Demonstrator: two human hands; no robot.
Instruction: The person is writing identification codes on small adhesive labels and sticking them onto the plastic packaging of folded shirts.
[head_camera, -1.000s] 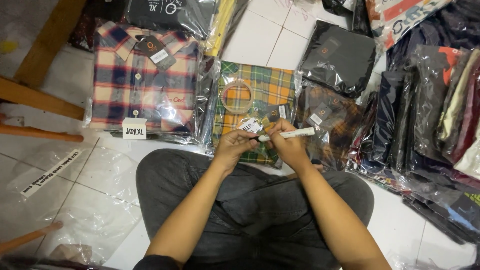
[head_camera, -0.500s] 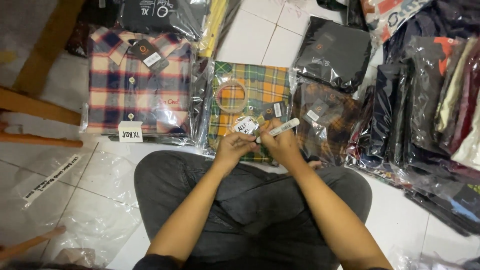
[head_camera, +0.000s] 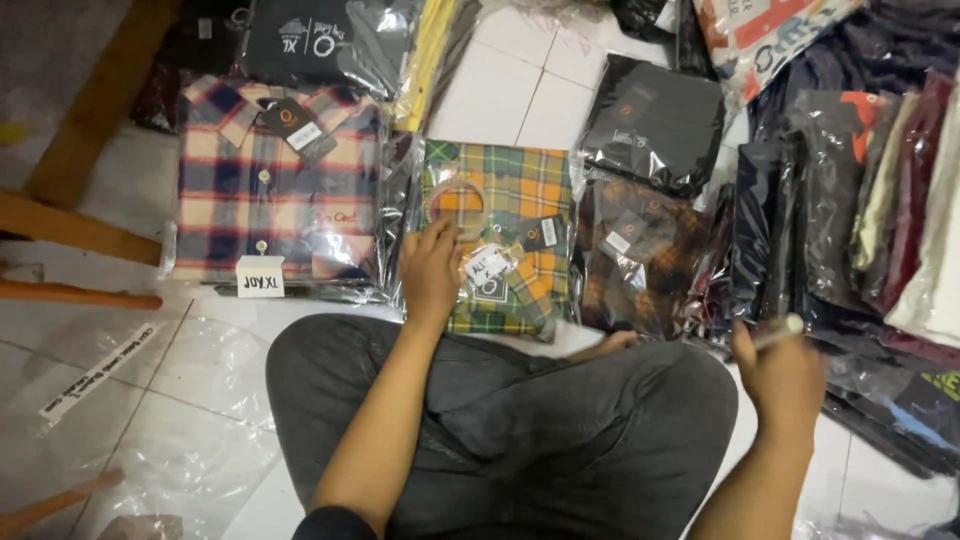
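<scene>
While the person sits cross-legged on the tiled floor (head_camera: 520, 95), the left hand (head_camera: 432, 268) reaches straight forward from the lap and lies palm down on a bagged green and orange plaid shirt (head_camera: 505, 235), fingers spread loosely and gripping nothing. A roll of clear tape (head_camera: 458, 197) rests on that shirt just beyond the fingertips, and a small white label (head_camera: 487, 266) sits beside the hand. The right hand (head_camera: 782, 375) is drawn out to the side, away from the shirt, its fingers closed around a white marker (head_camera: 780, 330) that points up and to the right.

Only the back of the right hand shows, so how much of the marker lies inside the fist is hard to make out. Both forearms are cut off at the lower edge.

A bagged red and navy plaid shirt (head_camera: 275, 190) with a white tag lies to the left, a brown plaid shirt (head_camera: 640, 255) to the right, and a black bagged garment (head_camera: 655, 125) above that. Dark packed clothes (head_camera: 860, 200) are stacked along the right side. Wooden furniture legs (head_camera: 75, 225) cross the left edge, and an empty clear bag (head_camera: 200, 380) lies by the left knee.
</scene>
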